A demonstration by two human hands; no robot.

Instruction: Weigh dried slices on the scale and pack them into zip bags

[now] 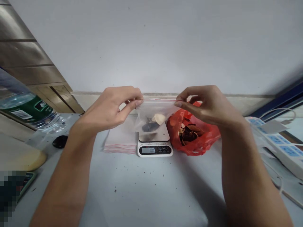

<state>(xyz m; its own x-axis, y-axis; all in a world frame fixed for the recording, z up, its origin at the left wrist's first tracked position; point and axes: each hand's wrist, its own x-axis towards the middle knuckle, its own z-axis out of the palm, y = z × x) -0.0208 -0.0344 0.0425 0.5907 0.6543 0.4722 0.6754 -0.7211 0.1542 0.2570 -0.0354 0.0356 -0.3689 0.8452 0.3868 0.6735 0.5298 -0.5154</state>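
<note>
Between my two hands hangs a clear zip-lock bag with a red line along its top edge. My left hand pinches its upper left corner, and my right hand pinches the upper right one. Inside lie a pale slice and a dark flat piece, their kind unclear. Below and behind the bag stands a small white digital scale reading 0.0. A stack of flat zip-lock bags lies left of the scale. To its right sits a red plastic bag, open, with brown and pale dried pieces in it.
A large water bottle with a green label is at the left, near a small black object. On the right lies a white power strip with cables. Dark crumbs dot the table; a wall rises behind.
</note>
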